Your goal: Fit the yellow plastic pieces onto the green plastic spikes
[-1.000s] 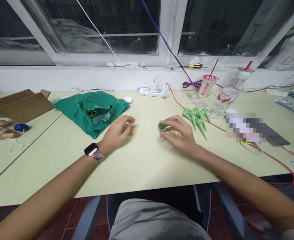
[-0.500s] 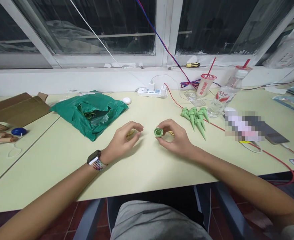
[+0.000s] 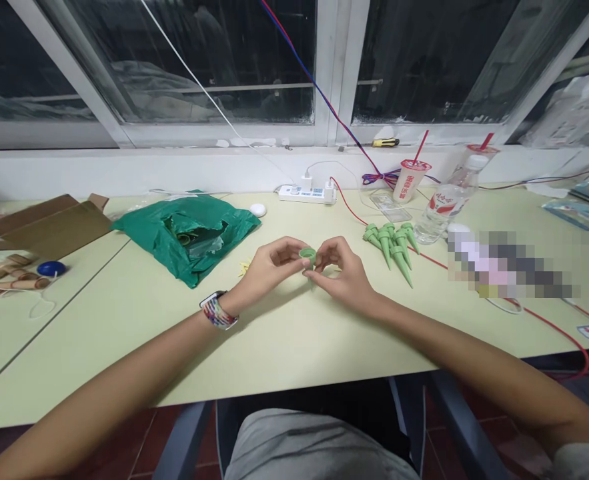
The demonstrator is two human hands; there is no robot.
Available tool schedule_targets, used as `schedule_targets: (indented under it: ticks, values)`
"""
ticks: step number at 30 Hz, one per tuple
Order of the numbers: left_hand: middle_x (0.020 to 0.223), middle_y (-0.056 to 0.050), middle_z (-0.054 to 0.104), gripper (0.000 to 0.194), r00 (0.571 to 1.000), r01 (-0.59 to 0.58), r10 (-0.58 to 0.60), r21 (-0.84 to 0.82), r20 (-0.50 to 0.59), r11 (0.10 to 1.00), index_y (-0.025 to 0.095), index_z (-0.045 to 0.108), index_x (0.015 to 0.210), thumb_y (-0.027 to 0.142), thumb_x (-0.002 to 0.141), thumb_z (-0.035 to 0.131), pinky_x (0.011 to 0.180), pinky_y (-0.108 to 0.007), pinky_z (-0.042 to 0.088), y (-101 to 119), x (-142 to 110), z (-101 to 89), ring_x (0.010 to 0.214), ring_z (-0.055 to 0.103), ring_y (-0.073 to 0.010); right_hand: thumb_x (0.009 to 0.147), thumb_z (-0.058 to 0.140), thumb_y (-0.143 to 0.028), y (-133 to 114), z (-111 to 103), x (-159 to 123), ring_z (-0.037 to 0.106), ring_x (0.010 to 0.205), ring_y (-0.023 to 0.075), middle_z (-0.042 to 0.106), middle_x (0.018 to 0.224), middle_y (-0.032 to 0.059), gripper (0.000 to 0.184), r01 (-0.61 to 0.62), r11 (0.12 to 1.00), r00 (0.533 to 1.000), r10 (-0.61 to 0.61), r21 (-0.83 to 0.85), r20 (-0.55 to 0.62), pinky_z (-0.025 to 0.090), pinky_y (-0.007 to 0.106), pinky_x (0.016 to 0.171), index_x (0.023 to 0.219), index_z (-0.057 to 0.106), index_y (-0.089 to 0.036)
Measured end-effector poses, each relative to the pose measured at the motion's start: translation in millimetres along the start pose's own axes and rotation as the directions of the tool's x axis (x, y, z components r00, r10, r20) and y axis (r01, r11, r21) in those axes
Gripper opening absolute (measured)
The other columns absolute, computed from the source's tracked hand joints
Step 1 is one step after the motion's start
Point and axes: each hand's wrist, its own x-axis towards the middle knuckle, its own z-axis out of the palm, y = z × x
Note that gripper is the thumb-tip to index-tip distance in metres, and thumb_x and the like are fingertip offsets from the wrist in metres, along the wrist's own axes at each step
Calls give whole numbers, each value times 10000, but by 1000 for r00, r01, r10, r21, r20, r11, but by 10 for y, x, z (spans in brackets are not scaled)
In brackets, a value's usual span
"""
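Note:
Between my two hands, above the middle of the table, is a green plastic watering spike [image 3: 307, 254] with its round open rim facing up; most of its lower part is hidden. My left hand [image 3: 274, 265] is closed on it, thumb in front and fingers behind. From the other side, my right hand [image 3: 347, 273] pinches it with thumb and fingertips. Small yellow pieces [image 3: 245, 269] lie on the table just left of my left hand. Several finished-looking green cone spikes [image 3: 391, 243] rest in a pile to the right.
A torn green plastic bag [image 3: 189, 233] sits at the left, with a cardboard box [image 3: 49, 227] and wooden toys beyond it. Behind my hands are a power strip [image 3: 307, 193] and cables. A cup [image 3: 411, 180], water bottle [image 3: 444, 207] and red cable [image 3: 534, 307] occupy the right.
My left hand has moved right and closed on the green spike, which my right hand held alone before. The spike has shifted slightly left, its opening now turned upward.

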Motion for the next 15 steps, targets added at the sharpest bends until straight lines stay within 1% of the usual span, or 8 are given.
schedule_targets:
  ticks: [2,3,5,6,8,10,12,15]
  values:
    - [1059,-71,750,322,993,21,-35,-127,-113,992,196,770,1044,395,813,874,870,-329,578,-64,102,-129,954,703,-199,929,753,-315,14,14,-2,670,785,164,651,926,-3,336,-18,999,1000,17,34,25,578,324,719,1132,489,-265]
    - [1039,-61,743,330,982,22,-62,-220,-176,975,198,776,1030,403,794,882,846,-318,578,-98,151,-206,929,700,-189,955,713,-295,29,26,-12,672,799,167,660,945,7,301,-16,1000,999,16,16,49,580,332,736,1158,494,-263]
    - [990,-52,734,340,964,38,-122,-334,-236,942,191,783,1026,401,778,884,818,-296,569,-164,234,-367,893,693,-171,985,630,-232,71,70,-37,678,868,187,673,998,36,225,27,995,992,-15,-99,127,582,362,797,1182,524,-255]
    - [965,-49,731,337,951,28,-135,-359,-277,933,184,784,1017,396,774,882,805,-284,563,-195,264,-443,878,691,-164,985,603,-202,96,103,-49,677,930,209,679,1039,58,217,78,981,983,-46,-177,177,581,388,839,1189,544,-248]
    - [952,-48,732,331,929,11,-153,-388,-336,922,174,785,987,385,752,884,790,-268,556,-249,297,-568,851,684,-154,978,580,-171,145,193,-54,652,1065,266,680,1134,111,257,220,924,950,-130,-314,283,569,454,925,1230,576,-224]
    - [961,-53,735,320,912,0,-164,-401,-375,916,167,782,952,389,743,878,768,-256,551,-294,296,-646,841,677,-151,981,570,-168,189,302,-25,612,1150,308,670,1210,157,312,358,855,901,-211,-376,380,553,507,977,1293,584,-191]
    - [944,-55,732,317,904,3,-178,-410,-389,912,161,776,925,397,737,875,728,-245,541,-329,272,-676,818,665,-150,988,558,-168,223,412,32,594,1163,314,662,1236,176,329,450,810,856,-271,-375,441,549,521,989,1315,594,-170]
    - [938,-52,730,305,903,20,-197,-421,-382,907,159,762,902,391,735,871,680,-235,519,-359,230,-667,763,637,-135,1006,529,-155,257,535,122,596,1155,296,682,1222,168,276,536,780,797,-342,-322,499,553,492,979,1260,638,-163]
